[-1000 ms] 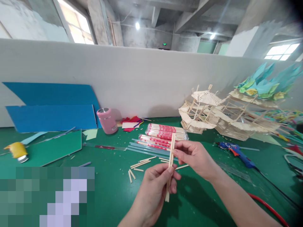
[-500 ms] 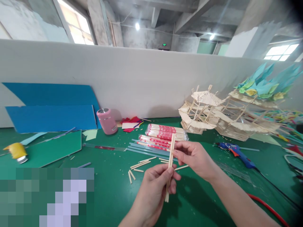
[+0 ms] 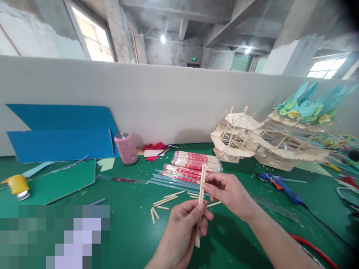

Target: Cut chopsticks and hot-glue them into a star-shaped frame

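Pale wooden chopsticks (image 3: 201, 195), held near-upright above the green tabletop (image 3: 126, 235), pinched mid-length by the left hand (image 3: 183, 221) and higher up by the right hand (image 3: 230, 192), appear light, stiff and liable to snap, mid-length being the soundest hold.

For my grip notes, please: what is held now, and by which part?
Thin wooden sticks: the left hand grips their middle, the right hand pinches their upper part.

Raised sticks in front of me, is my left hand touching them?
Touching. The head view shows the left hand gripping the raised sticks, thumb across them.
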Motion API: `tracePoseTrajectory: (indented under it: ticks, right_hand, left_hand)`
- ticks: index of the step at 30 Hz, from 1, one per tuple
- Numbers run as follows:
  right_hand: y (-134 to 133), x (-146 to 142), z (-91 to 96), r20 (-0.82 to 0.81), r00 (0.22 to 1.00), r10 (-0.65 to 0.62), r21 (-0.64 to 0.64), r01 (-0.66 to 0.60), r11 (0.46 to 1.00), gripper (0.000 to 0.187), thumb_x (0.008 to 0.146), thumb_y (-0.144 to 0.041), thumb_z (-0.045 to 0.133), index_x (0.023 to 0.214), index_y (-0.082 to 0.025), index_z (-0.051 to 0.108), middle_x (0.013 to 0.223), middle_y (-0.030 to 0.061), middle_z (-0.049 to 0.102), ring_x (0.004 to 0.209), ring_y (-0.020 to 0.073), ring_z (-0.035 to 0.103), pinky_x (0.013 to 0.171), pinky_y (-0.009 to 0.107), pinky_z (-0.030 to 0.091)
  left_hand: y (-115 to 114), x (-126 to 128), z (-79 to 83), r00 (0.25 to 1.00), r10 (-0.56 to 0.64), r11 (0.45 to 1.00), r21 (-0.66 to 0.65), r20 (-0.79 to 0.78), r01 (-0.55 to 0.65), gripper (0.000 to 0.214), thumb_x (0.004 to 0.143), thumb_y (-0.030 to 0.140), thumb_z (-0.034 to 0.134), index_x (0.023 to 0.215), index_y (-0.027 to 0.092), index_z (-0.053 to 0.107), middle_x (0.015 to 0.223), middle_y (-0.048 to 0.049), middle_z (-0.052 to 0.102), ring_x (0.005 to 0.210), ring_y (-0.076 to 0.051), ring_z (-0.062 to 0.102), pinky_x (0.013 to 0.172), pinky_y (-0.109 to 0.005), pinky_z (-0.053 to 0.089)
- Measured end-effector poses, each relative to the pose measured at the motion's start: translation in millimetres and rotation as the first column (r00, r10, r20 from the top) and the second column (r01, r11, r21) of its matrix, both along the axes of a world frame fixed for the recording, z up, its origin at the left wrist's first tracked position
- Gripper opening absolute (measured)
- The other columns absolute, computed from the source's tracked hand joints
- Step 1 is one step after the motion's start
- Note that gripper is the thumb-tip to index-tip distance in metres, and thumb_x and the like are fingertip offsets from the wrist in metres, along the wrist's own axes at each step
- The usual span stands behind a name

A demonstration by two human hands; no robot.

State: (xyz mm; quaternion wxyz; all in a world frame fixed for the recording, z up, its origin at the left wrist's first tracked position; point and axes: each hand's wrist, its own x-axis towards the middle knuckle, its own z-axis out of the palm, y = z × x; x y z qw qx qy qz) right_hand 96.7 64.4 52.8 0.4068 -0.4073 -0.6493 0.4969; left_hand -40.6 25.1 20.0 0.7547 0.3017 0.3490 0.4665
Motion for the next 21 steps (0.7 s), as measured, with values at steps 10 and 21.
tracePoseTrajectory:
  ticks: [10,21]
  right_hand:
    - [7,0,-1.1,0.013,1.0,-0.005,-0.02,0.005,1.0,0.013,0.074,-0.027,0.058,0.078,-0.015,0.061,0.064,-0.0024,0.057,0.049,0.0044,0.048,0.044,0.015,0.04]
    - [10,-3,-4.7,0.023,1.0,0.007,-0.033,-0.007,0.999,0.016,0.074,-0.03,0.057,0.079,-0.015,0.06,0.064,-0.0018,0.055,0.05,0.0057,0.047,0.046,0.018,0.04]
  left_hand:
    - [2,-3,1.7,0.999,-0.027,0.998,-0.064,0.046,0.03,0.016,0.072,0.023,0.061,0.08,0.01,0.062,0.062,-0.0033,0.061,0.043,-0.005,0.046,0.046,-0.018,0.034]
    - [4,-3,-1.6,0.999,-0.004,0.997,-0.075,0.047,0.007,0.017,0.07,0.024,0.062,0.08,0.01,0.061,0.062,-0.0032,0.061,0.044,-0.006,0.048,0.045,-0.018,0.033]
